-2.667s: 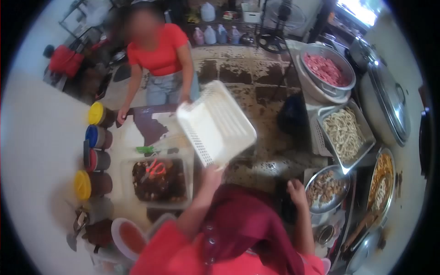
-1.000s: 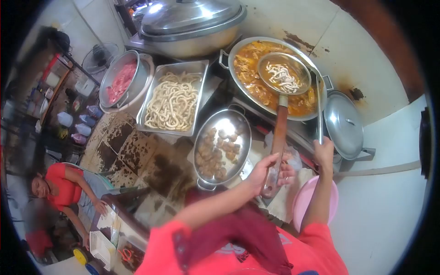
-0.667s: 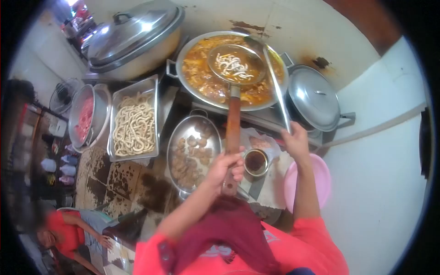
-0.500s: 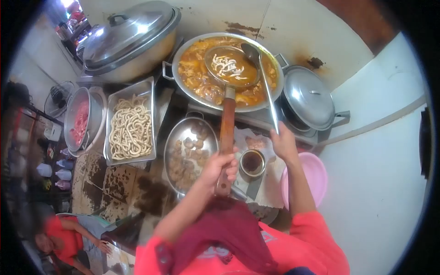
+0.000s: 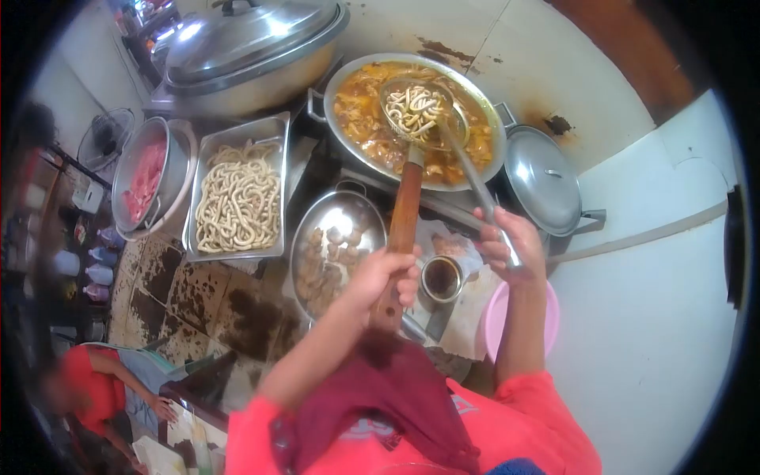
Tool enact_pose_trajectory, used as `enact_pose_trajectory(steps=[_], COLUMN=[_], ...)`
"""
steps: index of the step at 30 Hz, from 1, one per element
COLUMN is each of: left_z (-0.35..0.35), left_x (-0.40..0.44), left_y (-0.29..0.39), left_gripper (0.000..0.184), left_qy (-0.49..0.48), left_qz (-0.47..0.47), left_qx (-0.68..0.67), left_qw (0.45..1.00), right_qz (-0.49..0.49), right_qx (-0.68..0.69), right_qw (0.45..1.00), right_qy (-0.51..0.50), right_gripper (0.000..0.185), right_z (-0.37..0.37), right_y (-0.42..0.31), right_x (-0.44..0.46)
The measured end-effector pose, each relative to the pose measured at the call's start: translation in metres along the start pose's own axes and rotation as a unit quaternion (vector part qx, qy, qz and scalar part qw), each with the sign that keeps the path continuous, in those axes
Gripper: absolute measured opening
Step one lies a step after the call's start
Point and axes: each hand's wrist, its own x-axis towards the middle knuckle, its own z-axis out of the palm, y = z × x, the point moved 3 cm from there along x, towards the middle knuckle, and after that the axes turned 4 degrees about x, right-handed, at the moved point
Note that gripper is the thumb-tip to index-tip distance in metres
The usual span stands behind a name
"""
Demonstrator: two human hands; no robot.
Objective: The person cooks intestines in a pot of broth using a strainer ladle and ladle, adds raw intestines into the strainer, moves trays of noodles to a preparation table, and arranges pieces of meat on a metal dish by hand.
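My left hand (image 5: 388, 281) is wrapped round the wooden handle of a strainer (image 5: 408, 202). The strainer's round mesh holds pale, noodle-like strips (image 5: 413, 109) and sits over a wide pan (image 5: 328, 99) of orange-brown stew. In my right hand (image 5: 514, 241) is the metal handle of a ladle (image 5: 471, 170), which slants up and left to the strainer. The ladle's bowl is hard to make out among the strips.
A tray of pale strips (image 5: 237, 198), an oval pan with brown pieces (image 5: 336, 245), a jar of dark liquid (image 5: 442, 279), a lidded pot (image 5: 542, 178), a large covered pot (image 5: 253, 47), a pot of pink meat (image 5: 142, 182) and a pink basin (image 5: 546, 317) surround me. Another person (image 5: 91, 380) is lower left.
The ladle has swung from the strainer's right side onto the strips, and my right hand has shifted right with its fingers loosened. More strips show above the liquid. The view has shifted slightly.
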Motion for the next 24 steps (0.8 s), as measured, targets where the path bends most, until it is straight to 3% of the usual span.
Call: enact_pose_trajectory(steps=[3,8,12,16,19,21,22,23,24], left_z=[-0.015,-0.018,-0.03,-0.037,-0.036,-0.034,-0.034,-0.033,-0.033], left_x=[0.013,0.011,0.017,0.02,0.021,0.022,0.023,0.024,0.023], left_y=[0.003,0.0,-0.004,-0.004,-0.003,-0.003,-0.002,-0.002,-0.002], left_gripper=[0.026,0.029,0.03,0.03,0.03,0.03,0.03,0.029,0.029], left_qy=[-0.019,0.003,-0.011,-0.019,-0.016,-0.006,0.001,0.008,0.01], left_qz=[-0.008,-0.009,-0.018,-0.012,-0.006,-0.007,-0.008,-0.01,-0.016], left_qx=[-0.021,-0.006,-0.017,-0.01,-0.012,-0.005,0.003,0.013,0.0], left_qw=[1.0,1.0,1.0,1.0,1.0,1.0,1.0,1.0,1.0], right_qz=[-0.068,-0.139,-0.286,-0.331,-0.109,0.006,0.065,0.118,0.141], right_qx=[-0.203,-0.361,-0.602,-0.689,-0.559,-0.217,0.008,0.232,0.307], right_qw=[0.972,0.908,0.722,0.617,0.803,0.975,0.997,0.96,0.932], right_qy=[0.099,0.161,0.188,0.188,0.175,0.048,-0.028,-0.102,-0.132], right_gripper=[0.026,0.021,0.018,0.021,0.022,0.026,0.027,0.029,0.036], right_z=[0.022,0.021,-0.01,-0.028,-0.028,-0.031,-0.032,-0.03,-0.025], right_y=[-0.006,-0.004,0.001,0.018,0.028,0.033,0.027,0.019,0.012], right_x=[-0.015,-0.021,0.012,0.037,0.041,0.045,0.046,0.044,0.04])
